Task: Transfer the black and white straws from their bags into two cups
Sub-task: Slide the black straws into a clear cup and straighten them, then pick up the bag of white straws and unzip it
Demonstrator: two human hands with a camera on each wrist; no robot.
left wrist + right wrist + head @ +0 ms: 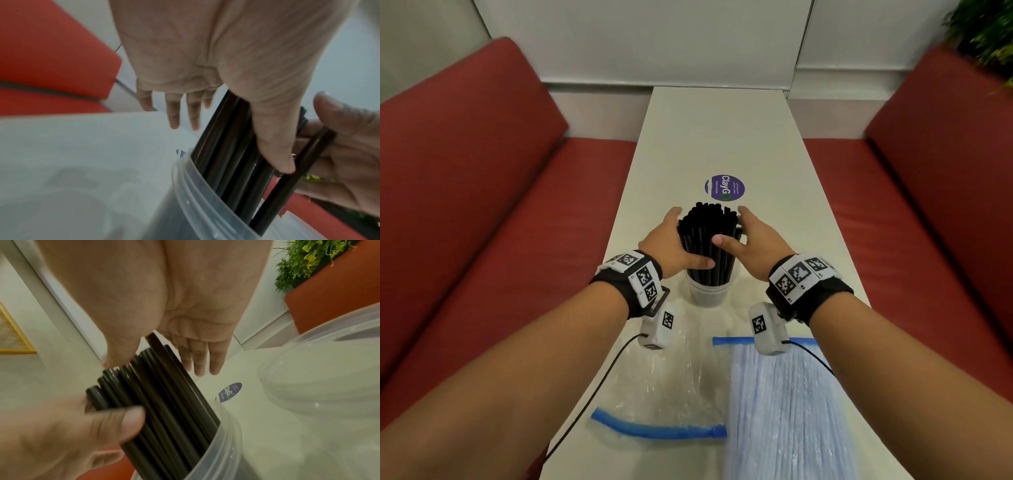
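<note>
A bundle of black straws [709,240] [226,138] [160,394] stands in a clear plastic cup [709,294] [195,194] [222,443] at mid-table. My left hand [671,240] [205,56] flanks the bundle's left side, fingers straight, thumb lying on the straws. My right hand [753,240] [164,288] mirrors it on the right, thumb pressed on the near side. White straws lie in a blue-zipped bag [784,411] at the near right. A second clear cup [318,386] shows in the right wrist view.
An empty clear bag [664,377] with a blue zip strip lies at the near left. A purple round sticker [724,187] is on the table [722,130] beyond the cup. Red benches [482,205] line both sides, and a plant [986,31] stands at the far right.
</note>
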